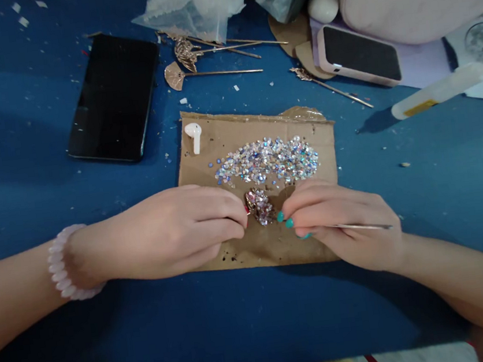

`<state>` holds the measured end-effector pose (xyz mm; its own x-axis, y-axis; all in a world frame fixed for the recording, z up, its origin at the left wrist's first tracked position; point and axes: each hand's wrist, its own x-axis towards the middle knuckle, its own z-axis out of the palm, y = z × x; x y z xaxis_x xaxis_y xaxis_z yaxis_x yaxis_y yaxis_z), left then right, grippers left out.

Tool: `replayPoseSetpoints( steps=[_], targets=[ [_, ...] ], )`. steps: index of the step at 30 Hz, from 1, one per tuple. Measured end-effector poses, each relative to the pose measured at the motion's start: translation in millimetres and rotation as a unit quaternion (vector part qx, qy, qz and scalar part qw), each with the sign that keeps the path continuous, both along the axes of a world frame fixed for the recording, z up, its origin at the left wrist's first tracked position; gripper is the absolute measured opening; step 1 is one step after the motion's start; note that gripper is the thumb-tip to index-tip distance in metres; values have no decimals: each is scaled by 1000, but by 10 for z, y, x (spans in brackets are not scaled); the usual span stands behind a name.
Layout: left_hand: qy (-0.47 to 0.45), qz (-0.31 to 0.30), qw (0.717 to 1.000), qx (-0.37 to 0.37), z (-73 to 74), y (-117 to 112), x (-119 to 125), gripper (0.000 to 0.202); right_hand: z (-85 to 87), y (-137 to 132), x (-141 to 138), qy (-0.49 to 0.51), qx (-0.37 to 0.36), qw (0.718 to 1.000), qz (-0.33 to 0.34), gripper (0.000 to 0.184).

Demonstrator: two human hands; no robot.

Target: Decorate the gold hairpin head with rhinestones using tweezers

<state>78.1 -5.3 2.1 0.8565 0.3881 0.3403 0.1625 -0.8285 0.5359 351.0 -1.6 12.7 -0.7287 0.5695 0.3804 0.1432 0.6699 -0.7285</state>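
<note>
On a brown cardboard sheet lies a heap of small shiny rhinestones. Below the heap sits a small ornament covered in stones. My left hand, with a pale bead bracelet at the wrist, is closed in a pinch at the ornament's left edge. My right hand is closed on the ornament's thin metal stick, which runs out to the right under my fingers, and its fingertips touch the ornament's right side.
A black phone lies at the back left on the blue table. A white earbud rests on the cardboard's corner. Gold hairpin blanks, a plastic bag, a pink-cased phone and a glue tube lie behind.
</note>
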Motion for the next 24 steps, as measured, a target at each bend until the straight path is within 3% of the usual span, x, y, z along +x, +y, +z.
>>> replayPoseSetpoints(
  steps=[24],
  targets=[
    [4,-2,1000,-6,3,2,-9,22,-14,5,14,12,-6,1000,8,14]
  ],
)
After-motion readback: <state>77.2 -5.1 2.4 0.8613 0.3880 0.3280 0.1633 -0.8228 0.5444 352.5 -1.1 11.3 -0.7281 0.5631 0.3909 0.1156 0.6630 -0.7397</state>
